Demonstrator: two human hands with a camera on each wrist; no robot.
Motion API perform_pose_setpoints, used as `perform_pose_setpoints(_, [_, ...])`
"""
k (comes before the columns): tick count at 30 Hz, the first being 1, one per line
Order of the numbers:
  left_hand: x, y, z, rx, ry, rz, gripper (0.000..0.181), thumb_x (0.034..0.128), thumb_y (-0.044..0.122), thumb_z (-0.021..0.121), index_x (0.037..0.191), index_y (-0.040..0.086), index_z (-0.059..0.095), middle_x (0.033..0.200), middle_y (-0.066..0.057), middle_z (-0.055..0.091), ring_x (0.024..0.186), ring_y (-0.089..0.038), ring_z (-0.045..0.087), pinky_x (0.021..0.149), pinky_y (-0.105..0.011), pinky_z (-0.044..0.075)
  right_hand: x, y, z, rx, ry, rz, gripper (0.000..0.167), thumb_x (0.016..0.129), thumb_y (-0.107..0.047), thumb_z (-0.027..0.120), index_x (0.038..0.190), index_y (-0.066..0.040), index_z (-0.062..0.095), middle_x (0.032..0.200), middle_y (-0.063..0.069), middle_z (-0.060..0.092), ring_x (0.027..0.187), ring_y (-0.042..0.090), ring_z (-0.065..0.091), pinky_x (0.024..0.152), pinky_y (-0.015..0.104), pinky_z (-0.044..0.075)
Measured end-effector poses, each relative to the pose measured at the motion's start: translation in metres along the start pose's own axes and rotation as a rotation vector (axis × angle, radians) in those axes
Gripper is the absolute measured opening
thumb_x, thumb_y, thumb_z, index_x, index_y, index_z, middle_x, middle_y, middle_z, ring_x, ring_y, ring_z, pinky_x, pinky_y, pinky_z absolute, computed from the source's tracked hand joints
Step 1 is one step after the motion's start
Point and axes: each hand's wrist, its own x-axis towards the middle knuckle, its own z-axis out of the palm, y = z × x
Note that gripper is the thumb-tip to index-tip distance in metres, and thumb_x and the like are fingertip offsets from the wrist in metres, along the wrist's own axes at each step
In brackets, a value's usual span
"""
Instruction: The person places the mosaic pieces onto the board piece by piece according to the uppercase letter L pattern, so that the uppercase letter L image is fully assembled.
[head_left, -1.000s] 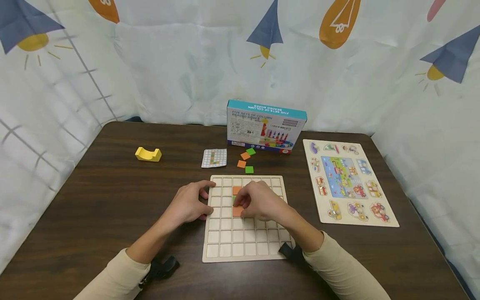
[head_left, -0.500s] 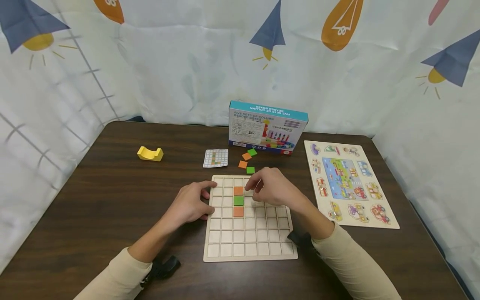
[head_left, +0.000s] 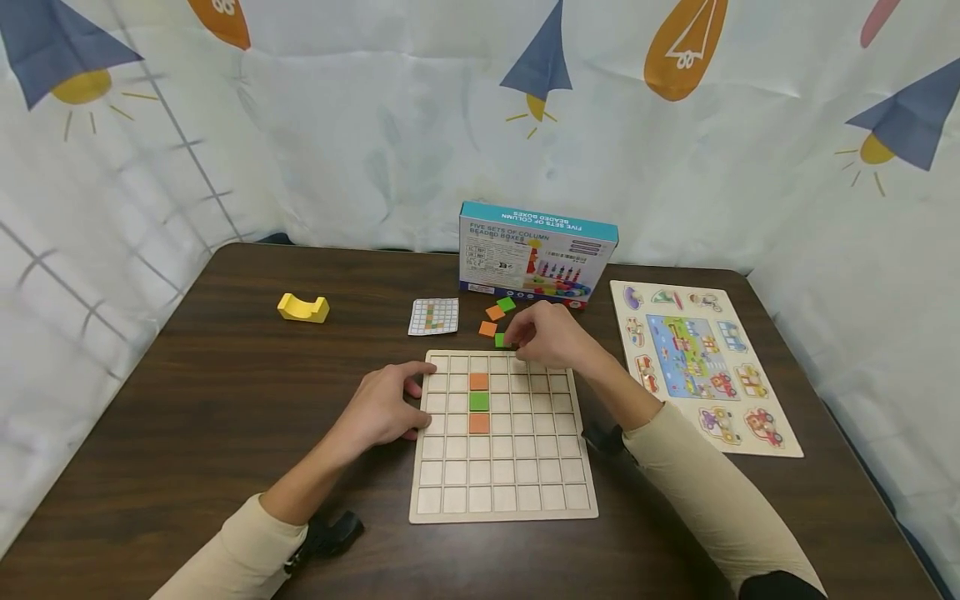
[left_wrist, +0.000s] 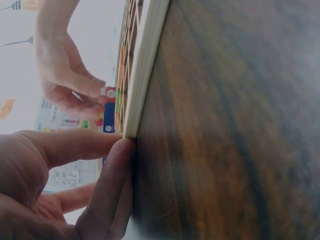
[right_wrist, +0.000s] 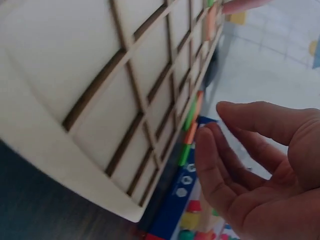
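Observation:
A wooden grid board (head_left: 502, 498) lies flat on the table, with an orange square tile (head_left: 478, 381), a green one (head_left: 478, 401) and another orange one (head_left: 478, 423) stacked down one column. My left hand (head_left: 382, 406) rests at the board's left edge; its thumb and index fingertip touch the rim, also seen in the left wrist view. Beyond the far edge, my right hand (head_left: 551, 335) is beside a loose green tile (head_left: 500, 340), partly covering it. In the right wrist view, a gap shows between the right thumb and fingers, with nothing held.
More loose tiles, two orange (head_left: 488, 329) and one green (head_left: 506, 304), lie behind the board. A pattern card (head_left: 433, 317) sits left of them, and a cardboard box (head_left: 536, 254) stands behind. A yellow curved block (head_left: 303, 309) is at left, a picture puzzle board (head_left: 705, 367) at right.
My right hand has left the grid column and moved up and right, past the board's far edge to the loose tiles. The green middle tile is now uncovered. The left hand stays put.

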Motion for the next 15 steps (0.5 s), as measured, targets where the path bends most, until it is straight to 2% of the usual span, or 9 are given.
perform_pose_setpoints(8, [0.000,-0.002,-0.001,-0.012,0.004,0.009,0.070,0.0757,-0.005,0.077,0.143,0.010,0.062,0.104,-0.014,0.064,0.052,-0.012,0.067,0.051,-0.028,0.059,0.022,0.008,0.003,0.002,0.007,-0.020,0.020,0.086,0.000,0.076,0.104,-0.007,0.080,0.103,0.007,0.077,0.092,0.021,0.070,0.083,0.035,0.060])
perform_pose_setpoints(15, [0.000,-0.002,0.000,-0.020,0.003,0.016,0.071,0.0747,-0.005,0.076,0.143,0.011,0.062,0.104,-0.014,0.065,0.051,-0.012,0.067,0.051,-0.029,0.059,0.031,0.012,0.006,0.013,0.000,-0.038,0.021,0.085,0.002,0.079,0.105,-0.006,0.080,0.107,0.010,0.077,0.092,0.021,0.073,0.084,0.034,0.062])
